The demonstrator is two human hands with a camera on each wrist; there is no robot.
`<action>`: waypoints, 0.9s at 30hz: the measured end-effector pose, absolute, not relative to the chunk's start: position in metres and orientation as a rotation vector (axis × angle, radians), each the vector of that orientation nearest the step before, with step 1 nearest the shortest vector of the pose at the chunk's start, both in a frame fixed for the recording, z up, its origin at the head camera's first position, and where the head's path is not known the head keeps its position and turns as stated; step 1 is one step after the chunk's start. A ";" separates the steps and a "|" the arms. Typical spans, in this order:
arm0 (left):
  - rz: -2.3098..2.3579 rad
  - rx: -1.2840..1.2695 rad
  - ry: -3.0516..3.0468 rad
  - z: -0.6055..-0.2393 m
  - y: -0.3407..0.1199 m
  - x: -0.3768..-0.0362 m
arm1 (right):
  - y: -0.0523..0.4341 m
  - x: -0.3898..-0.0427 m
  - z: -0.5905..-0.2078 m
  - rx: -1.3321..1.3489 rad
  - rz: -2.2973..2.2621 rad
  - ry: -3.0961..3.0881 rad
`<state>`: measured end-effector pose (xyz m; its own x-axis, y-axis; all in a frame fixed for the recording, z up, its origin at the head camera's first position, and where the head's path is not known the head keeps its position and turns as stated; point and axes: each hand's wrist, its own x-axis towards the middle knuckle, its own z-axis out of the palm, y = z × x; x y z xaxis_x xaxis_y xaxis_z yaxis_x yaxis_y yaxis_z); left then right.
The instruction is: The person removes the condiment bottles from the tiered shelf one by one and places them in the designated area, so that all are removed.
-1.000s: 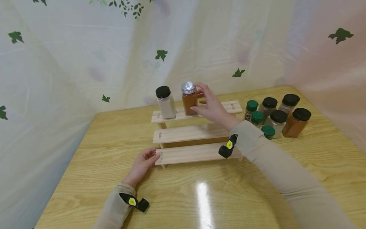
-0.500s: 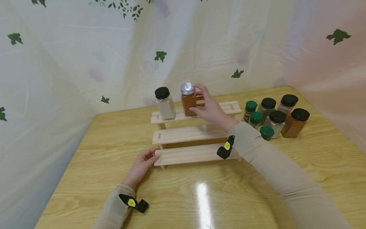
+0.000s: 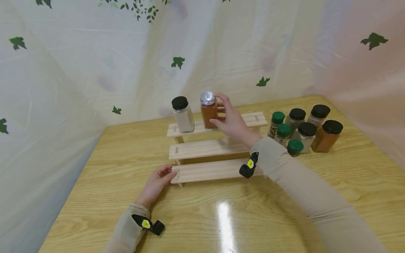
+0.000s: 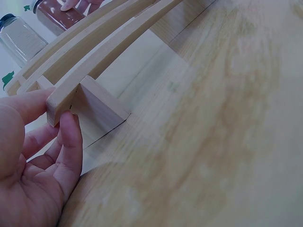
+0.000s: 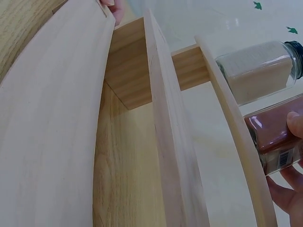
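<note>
Sleeve and wrist strap of the right arm cover part of the three-tier wooden spice rack (image 3: 209,149), hiding the right stretch of its middle and bottom steps in the head view. The wrist views cut the rack down to curved plank edges; the right wrist view shows only a fingertip and part of the palm against the jar, so the grip itself reads best from the head camera. Labels on the jars are too small to make out.

Two jars stand on the rack's top step: a pale-powder jar with a black lid (image 3: 182,114) toward the rack's left end, and a red-brown spice jar with a silver shaker top (image 3: 209,110) just right of it, the two near each other but apart. Right of the rack, on the wooden table (image 3: 95,182), stands a cluster of seven more jars: four with black lids (image 3: 320,121) and three smaller ones with green lids (image 3: 283,131).

The right hand (image 3: 231,121) grasps the red-brown jar from the jar's right side, thumb low on the glass and fingers curled round its upper part. The left hand (image 3: 156,182) pinches the left end of the rack's bottom step, thumb under the plank end and fingers above.
</note>
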<state>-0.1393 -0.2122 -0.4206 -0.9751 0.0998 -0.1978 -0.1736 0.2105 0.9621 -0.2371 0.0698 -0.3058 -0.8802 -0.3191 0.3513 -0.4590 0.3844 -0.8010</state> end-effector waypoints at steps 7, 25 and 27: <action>1.832 -0.074 2.284 -0.423 -0.212 -0.140 | 0.071 -0.231 -0.309 0.701 1.473 -2.483; 1.855 -0.062 2.271 -0.426 -0.214 -0.140 | 0.091 -0.198 -0.317 0.796 1.482 -2.325; 1.858 -0.062 2.275 -0.425 -0.214 -0.141 | 0.096 -0.193 -0.318 0.797 1.461 -2.328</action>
<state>-0.1406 -0.2144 -0.4253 -0.9785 0.0954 -0.1829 -0.1601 0.2074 0.9651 -0.1928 0.0962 -0.3184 -0.8089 -0.3037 0.5034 -0.5854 0.3368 -0.7374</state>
